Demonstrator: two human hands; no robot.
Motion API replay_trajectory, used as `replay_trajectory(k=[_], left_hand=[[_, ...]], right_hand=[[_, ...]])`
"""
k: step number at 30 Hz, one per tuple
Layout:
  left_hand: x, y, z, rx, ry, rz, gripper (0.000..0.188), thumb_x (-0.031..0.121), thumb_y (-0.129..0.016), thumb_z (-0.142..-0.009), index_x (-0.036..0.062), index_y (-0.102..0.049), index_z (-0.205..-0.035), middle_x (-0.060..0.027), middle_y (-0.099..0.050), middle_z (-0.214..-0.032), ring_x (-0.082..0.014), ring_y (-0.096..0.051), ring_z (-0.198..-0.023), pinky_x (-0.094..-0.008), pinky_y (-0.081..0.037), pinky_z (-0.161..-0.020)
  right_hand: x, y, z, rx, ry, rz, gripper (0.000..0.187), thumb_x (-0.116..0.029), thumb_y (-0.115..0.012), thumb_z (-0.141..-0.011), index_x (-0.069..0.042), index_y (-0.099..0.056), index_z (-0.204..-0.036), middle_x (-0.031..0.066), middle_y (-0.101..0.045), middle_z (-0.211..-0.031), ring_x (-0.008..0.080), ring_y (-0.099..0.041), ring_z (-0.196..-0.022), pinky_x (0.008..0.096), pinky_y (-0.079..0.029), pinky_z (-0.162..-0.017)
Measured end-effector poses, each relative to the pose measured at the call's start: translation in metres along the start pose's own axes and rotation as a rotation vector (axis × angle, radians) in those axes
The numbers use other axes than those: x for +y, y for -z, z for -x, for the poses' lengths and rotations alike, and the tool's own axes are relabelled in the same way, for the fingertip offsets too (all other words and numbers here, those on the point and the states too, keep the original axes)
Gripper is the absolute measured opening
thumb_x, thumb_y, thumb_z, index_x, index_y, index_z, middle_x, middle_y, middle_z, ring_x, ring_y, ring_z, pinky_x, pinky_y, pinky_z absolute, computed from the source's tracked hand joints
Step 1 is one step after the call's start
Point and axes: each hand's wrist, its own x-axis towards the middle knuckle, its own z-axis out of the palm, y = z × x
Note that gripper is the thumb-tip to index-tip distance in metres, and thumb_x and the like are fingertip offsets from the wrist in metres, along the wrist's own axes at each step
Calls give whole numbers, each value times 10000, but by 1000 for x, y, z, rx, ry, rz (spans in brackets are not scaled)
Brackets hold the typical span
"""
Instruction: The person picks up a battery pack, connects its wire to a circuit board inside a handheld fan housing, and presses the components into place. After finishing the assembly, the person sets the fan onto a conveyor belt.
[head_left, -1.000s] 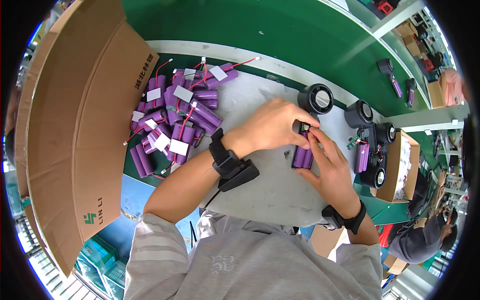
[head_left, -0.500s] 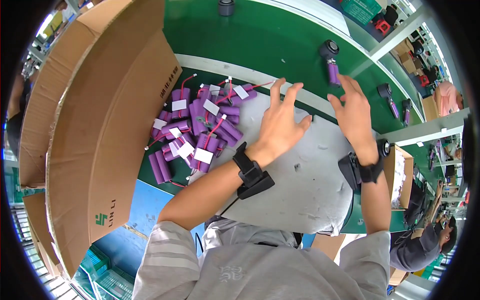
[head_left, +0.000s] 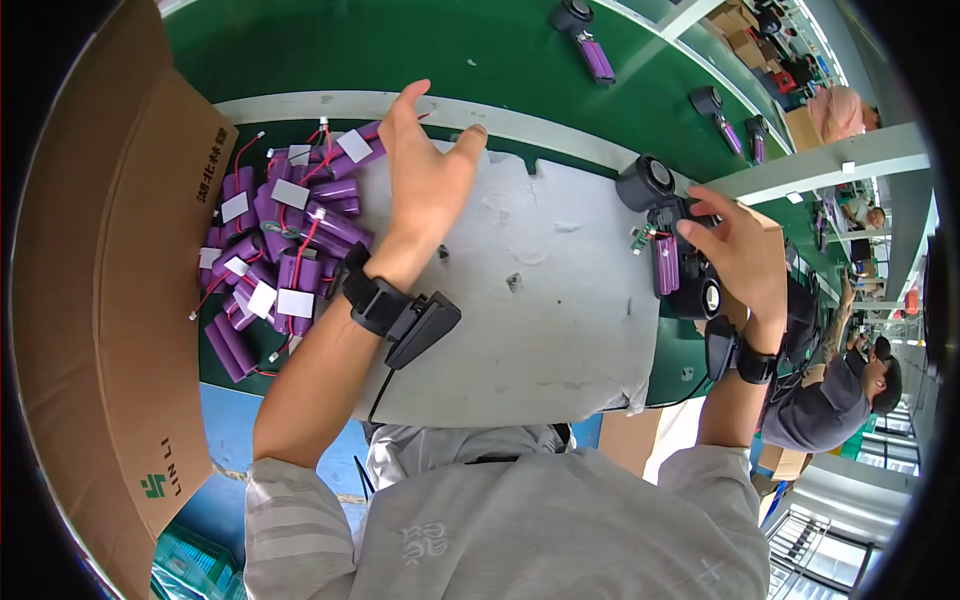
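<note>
My left hand (head_left: pixel 425 185) is raised over the left side of the grey foam mat (head_left: pixel 520 330), thumb and forefinger spread wide. Beside its fingers lies a purple battery pack (head_left: pixel 368 142) with a white label, at the edge of a heap of similar packs (head_left: pixel 300 225) with red leads and white plugs. Over at the mat's right edge my right hand (head_left: pixel 745 255) reaches with parted fingers to several black round housings (head_left: pixel 645 182). Among these are a purple battery pack (head_left: pixel 666 266) and a small green circuit board (head_left: pixel 641 238). Contact between the right fingertips and the housings is unclear.
A tall cardboard box (head_left: pixel 150 330) stands left of the heap. Beyond a pale rail (head_left: pixel 520 128) runs a green belt (head_left: pixel 400 50) carrying black round units with purple packs (head_left: pixel 594 55). A co-worker (head_left: pixel 835 395) sits at the right.
The view has swung rightward. My right hand has moved from over the green belt to the black housings at the mat's right edge. My left hand is now closer to the heap.
</note>
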Motion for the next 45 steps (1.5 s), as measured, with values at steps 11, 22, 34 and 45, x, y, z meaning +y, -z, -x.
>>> replay_trajectory(k=[11,22,34,45], left_hand=[[0,-5,14,-14,-78,29,553,163,-683,-820,43,-445,-1304,-194,-446,-1287,-290,-480,-1131,-380,-411,-951],[12,-10,30,-857,118,157,390,157,-741,-833,37,-551,-1153,-55,-648,-1017,-123,-615,-829,-269,-502,-733],[15,-3,31,-857,46,26,419,130,-798,-748,30,-549,-1071,-100,-669,-933,-172,-609,-781,-312,-494,-713],[12,-8,30,-874,113,165,390,38,-769,-763,48,-544,-1081,-83,-671,-951,-122,-569,-757,-279,-473,-688]], right_hand=[[24,-58,1,81,50,208,850,-192,-789,-715,-40,-378,-1444,132,-637,-833,197,-614,-667,324,-472,-620],[-60,-102,18,157,185,-233,910,-131,-734,-734,-50,-232,-1488,100,-599,-673,230,-607,-559,340,-493,-572],[-40,-87,12,33,520,-189,541,-16,-784,-740,-38,-576,-1238,99,-635,-890,150,-593,-637,261,-480,-590],[-24,-112,5,113,543,-393,179,29,-730,-784,7,-689,-956,98,-657,-904,165,-633,-737,261,-506,-650]])
